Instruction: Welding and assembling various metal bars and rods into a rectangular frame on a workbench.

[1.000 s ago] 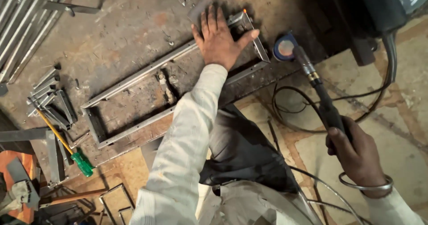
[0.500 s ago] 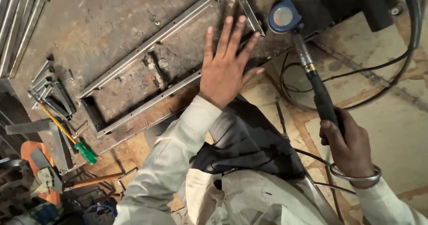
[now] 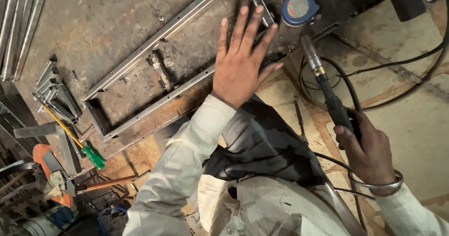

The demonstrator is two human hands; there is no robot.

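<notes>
Left hand (image 3: 242,63) hovers spread-fingered over the metal frame (image 3: 154,72), while right hand (image 3: 369,147) grips the welding torch (image 3: 327,89).

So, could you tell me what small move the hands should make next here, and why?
Probably bring the left hand back down flat onto the metal frame to steady it. That hand hovers open with fingers spread above the frame's right end, while the right hand grips the welding torch, whose tip points toward that end beside the blue tape measure.
</notes>
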